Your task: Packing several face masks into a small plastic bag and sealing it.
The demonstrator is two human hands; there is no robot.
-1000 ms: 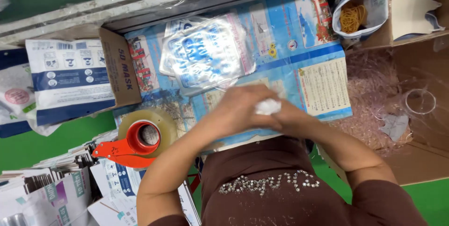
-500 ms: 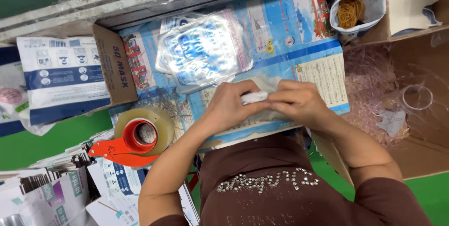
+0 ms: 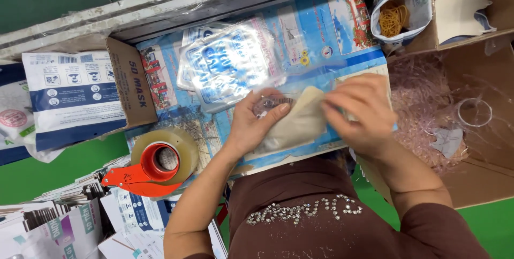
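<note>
A beige face mask (image 3: 296,121) lies inside a clear plastic bag (image 3: 267,102) on the blue printed table cover (image 3: 310,34). My left hand (image 3: 251,125) pinches the bag's open end and the mask's left side. My right hand (image 3: 360,110) presses on the mask's right end, fingers bent over it. A stack of clear printed bags (image 3: 227,63) lies just beyond my left hand.
A tape dispenser with an orange handle (image 3: 155,165) sits at the left. An open carton of white and blue packs (image 3: 75,95) is farther left. A bag of rubber bands (image 3: 399,15) and a box of pink shredded filler (image 3: 428,119) stand at the right. Folded cartons (image 3: 53,221) lie bottom left.
My hands have moved apart, spreading out the mask, which was bunched small between them a second ago. The bag now shows around it.
</note>
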